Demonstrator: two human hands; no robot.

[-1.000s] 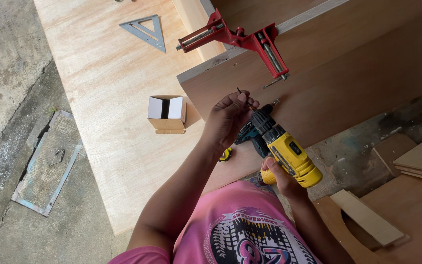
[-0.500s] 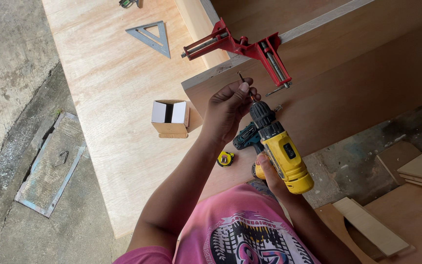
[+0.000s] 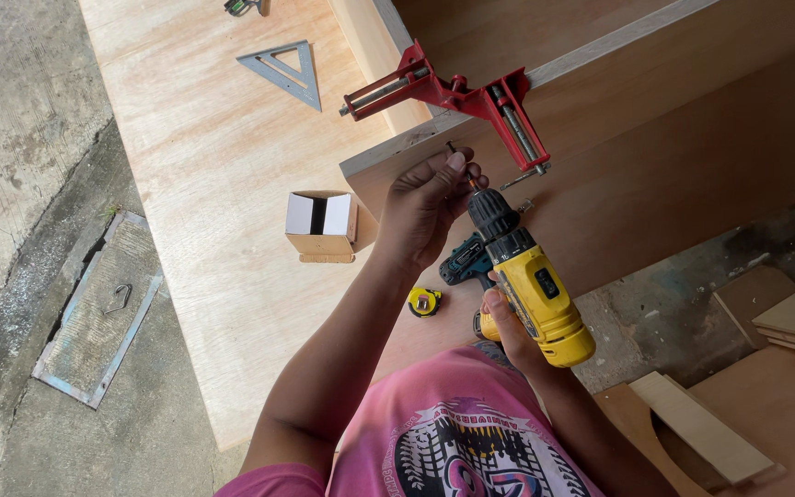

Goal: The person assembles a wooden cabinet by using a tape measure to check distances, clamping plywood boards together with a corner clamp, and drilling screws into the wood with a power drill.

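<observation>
Right now the left hand [image 3: 425, 207] is raised against the upright plywood panel [image 3: 655, 175], its fingers curled together and the fingertips [image 3: 455, 162] pinching a small dark screw [image 3: 453, 147] whose tip pokes out just above them. Directly beside those fingertips, to their right, sits the black chuck of the yellow and black cordless drill [image 3: 526, 276], its bit tilted up towards the pinched screw. The right hand [image 3: 505, 324] wraps the drill's grip from below; its fingers are closed around the handle, though most of them are hidden behind the tool's body.

Just above the fingertips, a red metal corner clamp [image 3: 457, 92] grips the top edge of the panel. Below the left knuckles, a second, dark teal power tool [image 3: 465, 265] lies partly hidden behind the drill. Left of the wrist, a small open cardboard box [image 3: 322, 225] sits on the flat pale plywood sheet [image 3: 204, 184], and a small yellow tape measure [image 3: 424, 302] lies under the forearm. Well beyond the fingers, a grey metal triangular square [image 3: 282, 69] rests on the same sheet.
</observation>
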